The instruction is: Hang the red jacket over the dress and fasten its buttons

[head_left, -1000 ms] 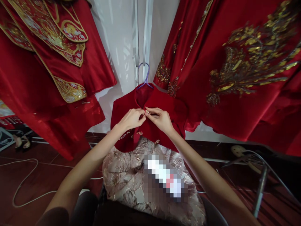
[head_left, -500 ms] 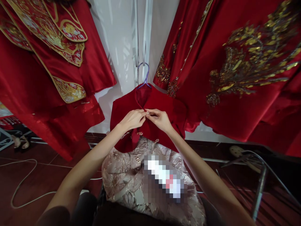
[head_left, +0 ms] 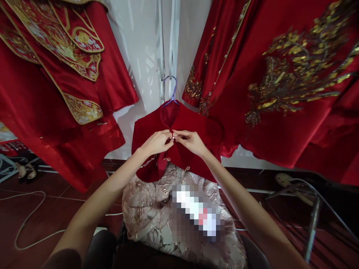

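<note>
A small dark red velvet jacket (head_left: 196, 129) hangs on a purple hanger (head_left: 171, 93) from a white rail against the wall. Both my hands meet at its front closure just below the collar. My left hand (head_left: 157, 142) pinches the left edge of the opening. My right hand (head_left: 190, 142) pinches the right edge, and a small pearly button (head_left: 174, 136) shows between the fingertips. Two more such buttons sit lower down the front (head_left: 167, 159). Below the jacket hangs a pale gold brocade skirt (head_left: 151, 213).
Large red embroidered garments hang at the left (head_left: 56, 74) and right (head_left: 280, 82). A white cable (head_left: 28, 220) loops over the dark red floor at the left. A metal stand (head_left: 311, 216) rises at the lower right. Shoes (head_left: 26, 170) lie at the far left.
My hands stay pinched at the jacket's top button with only slight finger shifts. The view has tilted a little.
</note>
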### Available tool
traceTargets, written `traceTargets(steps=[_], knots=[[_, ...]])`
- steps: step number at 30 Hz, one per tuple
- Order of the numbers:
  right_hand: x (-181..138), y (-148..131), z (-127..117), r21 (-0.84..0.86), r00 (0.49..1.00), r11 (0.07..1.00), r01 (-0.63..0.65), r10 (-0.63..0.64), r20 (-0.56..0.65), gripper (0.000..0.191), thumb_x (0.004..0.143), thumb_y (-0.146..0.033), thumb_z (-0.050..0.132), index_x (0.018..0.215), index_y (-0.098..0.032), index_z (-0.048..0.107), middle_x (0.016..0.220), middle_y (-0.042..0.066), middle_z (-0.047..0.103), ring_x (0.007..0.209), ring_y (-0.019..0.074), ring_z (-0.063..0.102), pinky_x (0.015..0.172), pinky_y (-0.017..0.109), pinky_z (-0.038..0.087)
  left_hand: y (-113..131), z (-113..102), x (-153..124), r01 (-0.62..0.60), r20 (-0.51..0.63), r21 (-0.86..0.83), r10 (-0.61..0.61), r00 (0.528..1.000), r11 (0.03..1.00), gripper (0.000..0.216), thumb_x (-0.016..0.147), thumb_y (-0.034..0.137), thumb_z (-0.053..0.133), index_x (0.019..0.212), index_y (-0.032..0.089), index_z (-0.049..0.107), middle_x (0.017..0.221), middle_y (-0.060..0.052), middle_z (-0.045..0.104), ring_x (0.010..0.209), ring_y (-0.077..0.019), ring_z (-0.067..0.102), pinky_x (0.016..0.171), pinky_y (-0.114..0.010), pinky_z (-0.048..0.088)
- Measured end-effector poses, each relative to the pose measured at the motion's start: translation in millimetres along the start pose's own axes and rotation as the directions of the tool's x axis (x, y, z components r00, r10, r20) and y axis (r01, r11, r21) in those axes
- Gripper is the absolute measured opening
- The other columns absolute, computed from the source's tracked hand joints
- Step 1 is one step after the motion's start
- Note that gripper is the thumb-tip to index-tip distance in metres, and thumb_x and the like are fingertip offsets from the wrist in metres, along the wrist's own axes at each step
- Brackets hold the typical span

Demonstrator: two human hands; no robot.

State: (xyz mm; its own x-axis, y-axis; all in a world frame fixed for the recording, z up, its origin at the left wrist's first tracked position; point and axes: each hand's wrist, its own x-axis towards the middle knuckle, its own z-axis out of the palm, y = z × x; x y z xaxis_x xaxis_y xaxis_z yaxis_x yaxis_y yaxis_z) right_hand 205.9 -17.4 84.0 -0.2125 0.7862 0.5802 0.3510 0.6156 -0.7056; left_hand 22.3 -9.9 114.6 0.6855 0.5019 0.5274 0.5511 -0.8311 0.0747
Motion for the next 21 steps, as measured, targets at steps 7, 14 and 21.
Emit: traceTargets(steps=[7,14,21], knots=[[-0.6,1.2,10.5,0.09,0.994,0.996,-0.023,0.032,-0.102,0.034,0.071,-0.027,0.062,0.104,-0.017,0.064,0.093,0.004,0.067,0.08,0.0155,0.064,0.075,0.03,0.054,2.6,10.2,-3.0,0.006,-0.03,0.071,-0.004,1.0,0.997,0.017,0.085,0.023,0.043,0.093,0.015,0.056,0.091,-0.006,0.057,0.081,-0.0165,0.057,0.072,-0.027,0.047],[2.2,0.2,35.1,-0.114,0.936,0.99,-0.084,0.039,-0.349,0.025,0.07,-0.021,0.057,0.094,-0.017,0.054,0.083,0.003,0.061,0.075,0.0152,0.06,0.068,0.029,0.054,8.6,43.9,-16.8,0.194,-0.22,-0.184,-0.233,0.947,0.964,0.01,0.085,0.023,0.047,0.087,0.017,0.055,0.085,-0.004,0.056,0.075,-0.0146,0.055,0.069,-0.025,0.044],[-44.1,-4.3,52.1,-0.317,0.929,0.944,0.093,-0.197,-0.313,0.057,0.076,-0.021,0.05,0.129,-0.017,0.032,0.131,0.015,0.04,0.121,0.0223,0.042,0.1,0.042,0.04,-8.5,56.4,-35.7,0.328,-0.171,-0.535,-0.48,0.86,0.778,0.017,0.085,0.036,0.048,0.086,0.019,0.053,0.077,0.0,0.059,0.065,-0.0116,0.054,0.065,-0.023,0.042]])
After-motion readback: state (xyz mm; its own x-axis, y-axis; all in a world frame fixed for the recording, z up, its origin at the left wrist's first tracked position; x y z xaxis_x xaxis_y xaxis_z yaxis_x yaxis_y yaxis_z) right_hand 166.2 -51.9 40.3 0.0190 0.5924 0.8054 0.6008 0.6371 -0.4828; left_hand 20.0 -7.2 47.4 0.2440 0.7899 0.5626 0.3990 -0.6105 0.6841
